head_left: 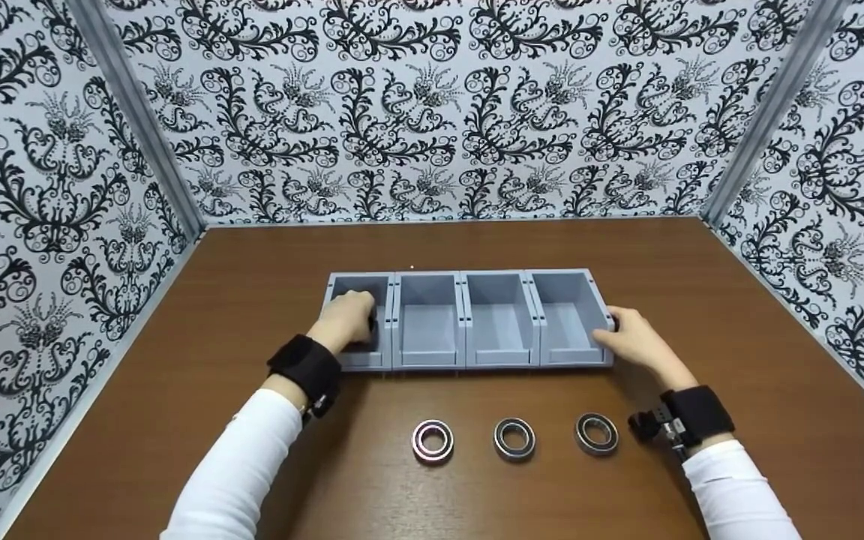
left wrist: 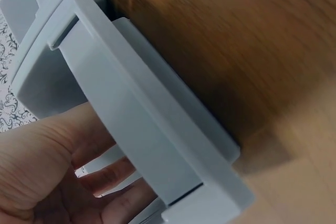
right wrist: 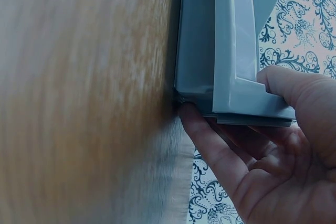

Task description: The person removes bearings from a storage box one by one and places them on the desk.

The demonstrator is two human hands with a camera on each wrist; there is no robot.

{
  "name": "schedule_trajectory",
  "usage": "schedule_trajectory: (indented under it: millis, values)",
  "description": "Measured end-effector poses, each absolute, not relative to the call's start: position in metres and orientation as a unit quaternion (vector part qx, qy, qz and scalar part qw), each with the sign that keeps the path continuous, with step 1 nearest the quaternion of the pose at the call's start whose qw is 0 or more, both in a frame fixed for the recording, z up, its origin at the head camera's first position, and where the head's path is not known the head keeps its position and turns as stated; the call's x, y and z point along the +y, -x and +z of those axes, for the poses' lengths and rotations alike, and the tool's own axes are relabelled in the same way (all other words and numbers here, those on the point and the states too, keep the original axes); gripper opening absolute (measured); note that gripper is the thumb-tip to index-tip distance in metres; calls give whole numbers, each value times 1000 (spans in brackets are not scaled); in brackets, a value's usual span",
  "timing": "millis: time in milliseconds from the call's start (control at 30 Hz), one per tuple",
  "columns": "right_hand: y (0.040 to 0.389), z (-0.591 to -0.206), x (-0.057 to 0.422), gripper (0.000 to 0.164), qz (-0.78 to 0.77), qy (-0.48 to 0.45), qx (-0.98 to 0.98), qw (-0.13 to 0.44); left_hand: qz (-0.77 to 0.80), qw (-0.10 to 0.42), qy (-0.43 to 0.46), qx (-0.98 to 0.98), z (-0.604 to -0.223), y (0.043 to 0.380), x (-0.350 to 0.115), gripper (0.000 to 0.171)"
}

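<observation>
A row of joined grey plastic bins (head_left: 428,358) stands on the brown table. My left hand (head_left: 348,319) reaches into the leftmost bin (head_left: 361,360). In the left wrist view its thumb and fingers (left wrist: 110,177) go behind the bin's front lip (left wrist: 131,114), which hides the fingertips; whether they hold anything I cannot tell. At the other end, my right hand (head_left: 631,337) grips the side wall of the rightmost bin (head_left: 571,352). The right wrist view has that thumb (right wrist: 283,80) over the rim and the fingers against the outside and bottom edge.
Three ring-shaped bearings lie in a row on the table in front of the bins: a left one (head_left: 418,442), a middle one (head_left: 514,454) and a right one (head_left: 597,450). Patterned walls (head_left: 432,112) enclose the table (head_left: 267,247) at the back and sides.
</observation>
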State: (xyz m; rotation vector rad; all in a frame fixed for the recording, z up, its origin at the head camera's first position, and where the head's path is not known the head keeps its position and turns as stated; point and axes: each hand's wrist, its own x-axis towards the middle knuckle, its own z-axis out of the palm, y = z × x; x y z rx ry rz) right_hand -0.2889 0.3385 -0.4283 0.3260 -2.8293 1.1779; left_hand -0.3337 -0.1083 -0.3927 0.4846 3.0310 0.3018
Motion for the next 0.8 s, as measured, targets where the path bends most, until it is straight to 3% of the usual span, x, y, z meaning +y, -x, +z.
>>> schedule_trajectory:
  millis: [800]
  values:
    - [289,-429,340,40,377,-105,-920,34,106,16,-168,980,-387,331,-110,11]
